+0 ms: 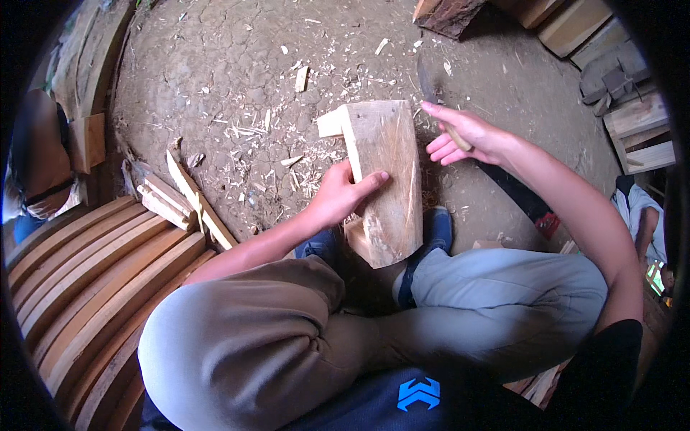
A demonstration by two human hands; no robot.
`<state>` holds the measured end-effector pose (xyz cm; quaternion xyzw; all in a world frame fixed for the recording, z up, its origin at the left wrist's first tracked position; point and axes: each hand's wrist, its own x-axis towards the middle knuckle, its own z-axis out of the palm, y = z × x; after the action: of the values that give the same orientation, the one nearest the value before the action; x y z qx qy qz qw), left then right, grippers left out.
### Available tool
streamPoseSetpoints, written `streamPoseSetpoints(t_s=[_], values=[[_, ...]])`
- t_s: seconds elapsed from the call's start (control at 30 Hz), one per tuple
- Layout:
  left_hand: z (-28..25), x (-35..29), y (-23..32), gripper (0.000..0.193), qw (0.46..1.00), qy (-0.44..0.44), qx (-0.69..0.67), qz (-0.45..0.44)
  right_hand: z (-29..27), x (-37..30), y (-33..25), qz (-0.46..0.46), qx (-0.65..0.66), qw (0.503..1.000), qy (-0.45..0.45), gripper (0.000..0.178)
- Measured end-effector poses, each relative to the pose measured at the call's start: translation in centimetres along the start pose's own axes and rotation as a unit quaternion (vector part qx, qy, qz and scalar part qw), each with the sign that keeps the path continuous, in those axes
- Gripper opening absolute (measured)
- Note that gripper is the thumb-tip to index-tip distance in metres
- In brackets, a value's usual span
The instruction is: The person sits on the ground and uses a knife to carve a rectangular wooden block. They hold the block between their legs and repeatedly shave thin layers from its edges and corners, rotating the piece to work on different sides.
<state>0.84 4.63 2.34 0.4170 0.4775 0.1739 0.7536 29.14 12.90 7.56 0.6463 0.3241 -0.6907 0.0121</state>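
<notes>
A thick wooden block (388, 172) stands in front of my feet, pale and rough, with a smaller piece of wood (330, 123) jutting out on its left near the top. My left hand (343, 192) grips the block's left edge, thumb laid on its broad face. To the right of the block, my right hand (466, 136) loosely holds a knife with a pale handle (457, 138) across the palm. Its dark, curved blade (425, 77) points away from me. The thumb is stretched out and the other fingers are half curled, apart from the block.
Wood chips (302, 79) and shavings litter the dirt floor. Long curved boards (108, 266) are stacked at left, near split sticks (188, 190). A dark, red-ended object (514, 190) lies beneath my right forearm. Timber (575, 29) is piled far right; other people show at both edges.
</notes>
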Motion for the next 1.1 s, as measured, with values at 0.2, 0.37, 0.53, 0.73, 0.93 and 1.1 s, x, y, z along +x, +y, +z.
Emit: streamPoseSetpoints(t_s=[0.2, 0.37, 0.53, 0.73, 0.93, 1.1], values=[[1.9, -2.7, 2.9, 0.044, 0.998, -0.042, 0.044, -0.026, 2.7, -0.2, 0.1, -0.012, 0.006, 0.999, -0.049, 0.121], [2.1, -3.7, 2.3, 0.048, 0.996, -0.077, 0.033, 0.013, 3.7, -1.4, -1.1, -0.016, -0.048, 0.996, -0.078, 0.102], [2.1, -4.5, 2.5, 0.052, 0.992, -0.116, 0.038, 0.020, 4.1, 0.5, 1.7, 0.039, 0.029, 0.990, -0.135, 0.094], [2.4, -5.2, 0.3, 0.056, 0.983, -0.152, 0.088, -0.053, 5.5, 1.7, 5.8, 0.083, 0.104, 0.972, -0.191, 0.093], [2.2, -4.8, -1.1, 0.058, 0.977, -0.152, 0.140, -0.045, 6.0, 2.1, 6.1, 0.038, 0.028, 0.998, -0.028, 0.091], [-1.9, -4.3, -0.7, 0.044, 0.924, -0.153, 0.334, 0.101, 5.8, 1.6, 4.9, -0.037, 0.040, 0.998, 0.037, 0.086]])
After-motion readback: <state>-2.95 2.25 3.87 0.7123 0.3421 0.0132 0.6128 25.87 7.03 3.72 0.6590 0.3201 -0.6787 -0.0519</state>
